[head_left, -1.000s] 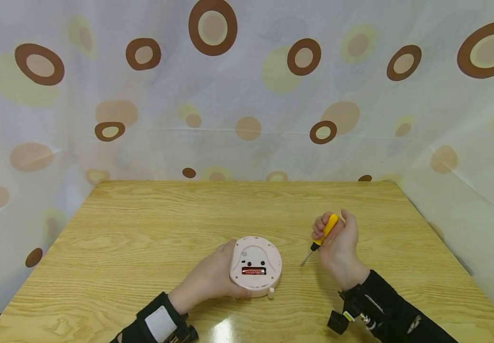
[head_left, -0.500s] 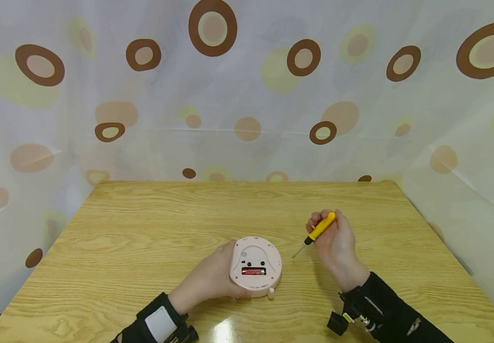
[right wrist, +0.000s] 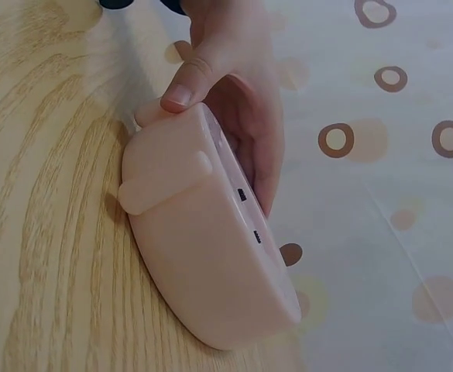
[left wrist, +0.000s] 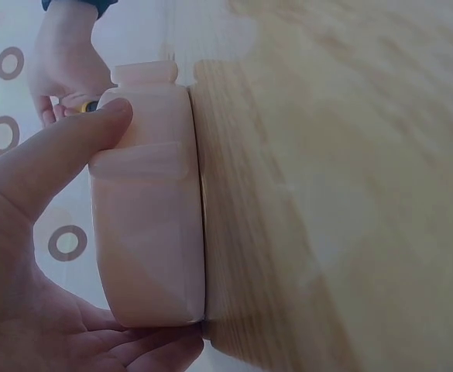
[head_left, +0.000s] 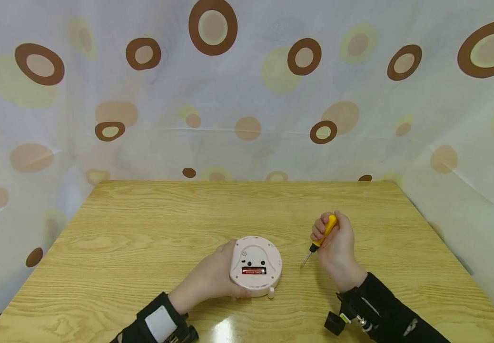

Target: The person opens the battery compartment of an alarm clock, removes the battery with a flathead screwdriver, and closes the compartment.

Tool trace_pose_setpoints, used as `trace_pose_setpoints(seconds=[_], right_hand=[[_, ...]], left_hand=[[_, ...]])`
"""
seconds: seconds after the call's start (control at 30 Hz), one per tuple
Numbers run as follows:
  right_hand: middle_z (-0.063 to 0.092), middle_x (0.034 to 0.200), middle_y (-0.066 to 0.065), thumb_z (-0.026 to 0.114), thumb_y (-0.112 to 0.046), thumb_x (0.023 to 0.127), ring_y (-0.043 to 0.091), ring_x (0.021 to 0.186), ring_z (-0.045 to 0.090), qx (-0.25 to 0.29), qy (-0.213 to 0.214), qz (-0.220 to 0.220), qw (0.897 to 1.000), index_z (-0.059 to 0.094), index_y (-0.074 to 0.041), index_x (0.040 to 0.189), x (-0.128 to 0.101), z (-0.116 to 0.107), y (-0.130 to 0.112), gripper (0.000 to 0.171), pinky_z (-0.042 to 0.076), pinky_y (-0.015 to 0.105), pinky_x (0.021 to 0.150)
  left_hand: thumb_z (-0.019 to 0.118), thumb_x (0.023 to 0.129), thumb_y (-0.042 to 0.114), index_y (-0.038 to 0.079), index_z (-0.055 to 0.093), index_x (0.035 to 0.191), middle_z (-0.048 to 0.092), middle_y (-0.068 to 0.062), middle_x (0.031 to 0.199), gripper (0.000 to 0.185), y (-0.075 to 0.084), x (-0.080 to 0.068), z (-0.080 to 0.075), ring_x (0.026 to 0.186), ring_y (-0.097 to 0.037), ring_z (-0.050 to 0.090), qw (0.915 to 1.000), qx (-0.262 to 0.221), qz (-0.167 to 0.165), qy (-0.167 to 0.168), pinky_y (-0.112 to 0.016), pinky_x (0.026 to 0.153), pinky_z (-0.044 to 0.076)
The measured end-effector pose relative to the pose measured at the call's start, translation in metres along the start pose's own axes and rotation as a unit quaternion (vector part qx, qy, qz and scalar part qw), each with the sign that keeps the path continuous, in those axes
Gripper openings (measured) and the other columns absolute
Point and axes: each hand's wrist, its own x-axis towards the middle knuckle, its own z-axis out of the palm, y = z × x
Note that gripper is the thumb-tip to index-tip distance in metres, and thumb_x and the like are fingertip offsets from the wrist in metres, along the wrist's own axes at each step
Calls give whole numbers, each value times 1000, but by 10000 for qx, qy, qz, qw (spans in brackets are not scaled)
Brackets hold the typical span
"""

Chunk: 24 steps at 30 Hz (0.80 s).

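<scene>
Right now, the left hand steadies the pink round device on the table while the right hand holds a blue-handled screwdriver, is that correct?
Not quite: the screwdriver handle is yellow, as the head view shows. The left hand does steady the pink round device on the table, and the right hand holds the screwdriver.

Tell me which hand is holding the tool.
The right hand: its fingers curl round the yellow-handled screwdriver, tip pointing down at the table. The left hand grips the round pink device instead.
</scene>
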Motion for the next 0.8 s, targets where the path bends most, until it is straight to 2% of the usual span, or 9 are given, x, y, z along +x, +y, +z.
trace_pose_setpoints(seconds=[0.2,0.3,0.4,0.53,0.63,0.8], right_hand=[[48,59,-5,17,-29,111,11,55,36,231,-19,-14,9997,61,-18,72,-2,3,0,60,26,25,62],[49,55,-4,17,-31,111,12,52,37,228,-139,-81,9996,62,-17,66,-4,4,-1,66,23,27,61],[44,51,-5,19,-38,114,12,49,34,329,-246,-61,9991,59,-18,60,-4,5,-3,70,18,28,61],[37,50,-6,22,-44,114,11,46,29,656,-134,178,9976,51,-19,55,-4,6,-5,71,16,26,58],[34,49,-6,23,-45,115,12,46,25,977,-3,319,9947,46,-18,54,-3,5,-5,70,14,25,56],[29,50,-5,24,-41,116,13,47,18,1363,-45,383,9899,38,-18,55,-3,4,-4,66,9,26,58]], left_hand=[[102,65,37,-3,38,157,59,-22,145,119,0,0,0,131,-34,62,10000,-9,16,9,-55,111,53],[102,65,36,-3,38,157,58,-23,147,119,0,0,0,132,-34,61,10000,-34,21,9,-56,112,52],[102,65,35,-3,37,158,57,-24,148,119,0,0,0,133,-35,61,10000,-44,22,21,-56,112,52],[102,65,35,-3,37,158,56,-24,149,119,0,-1,0,134,-36,60,10000,-82,24,22,-57,112,52],[102,65,35,-3,38,158,56,-24,149,119,0,-1,1,133,-36,60,9999,-113,30,12,-57,112,52],[102,65,35,-4,36,159,56,-25,149,121,0,-1,1,134,-37,60,9999,-115,-12,-8,-57,112,52]])
